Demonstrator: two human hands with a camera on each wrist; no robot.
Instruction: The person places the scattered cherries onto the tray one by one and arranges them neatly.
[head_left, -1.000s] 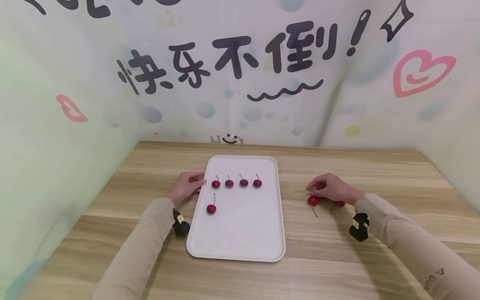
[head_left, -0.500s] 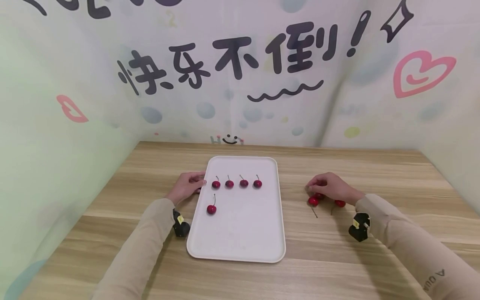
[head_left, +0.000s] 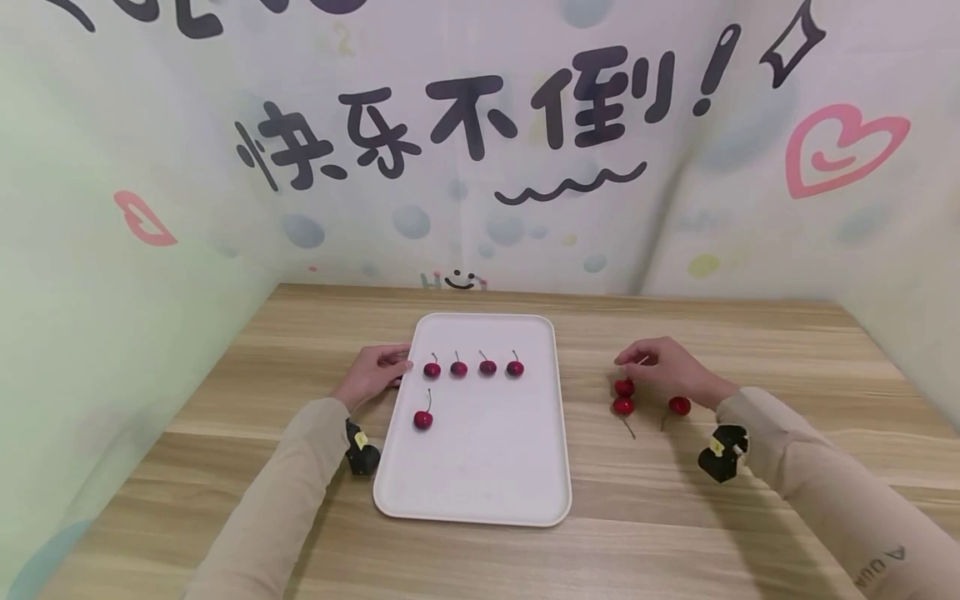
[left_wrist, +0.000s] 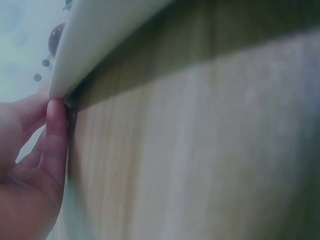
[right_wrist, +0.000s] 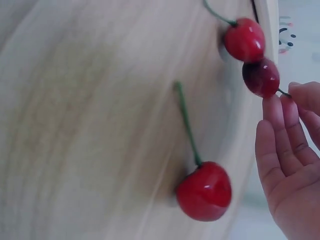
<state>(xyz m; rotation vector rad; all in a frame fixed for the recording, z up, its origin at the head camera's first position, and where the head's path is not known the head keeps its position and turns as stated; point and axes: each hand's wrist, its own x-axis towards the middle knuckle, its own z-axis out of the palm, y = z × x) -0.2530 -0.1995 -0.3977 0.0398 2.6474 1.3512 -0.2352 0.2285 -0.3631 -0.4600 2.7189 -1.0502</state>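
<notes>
My left hand (head_left: 371, 372) pinches the left rim of a white tray (head_left: 487, 475); in the left wrist view a fingertip presses the rim's outer side. On the tray lie a row of several red cherries (head_left: 487, 367) and a single cherry (head_left: 423, 420) below the row's left end, stems pointing away. Right of the tray, my right hand (head_left: 663, 367) pinches the stem of a dark red cherry (right_wrist: 261, 78) between thumb and fingertips. This fruit sits right against a second cherry (right_wrist: 245, 40). A third cherry (right_wrist: 205, 192) lies under the wrist, stem on the table.
The wood-grain table (head_left: 645, 542) meets a printed white backdrop (head_left: 465, 233) at its far edge. Black wrist cameras (head_left: 722, 454) hang below both sleeves.
My right hand has shifted slightly away and to the right, uncovering the cherry whose stem it pinches. The neighbouring cherry has moved slightly. The left hand and tray stay put.
</notes>
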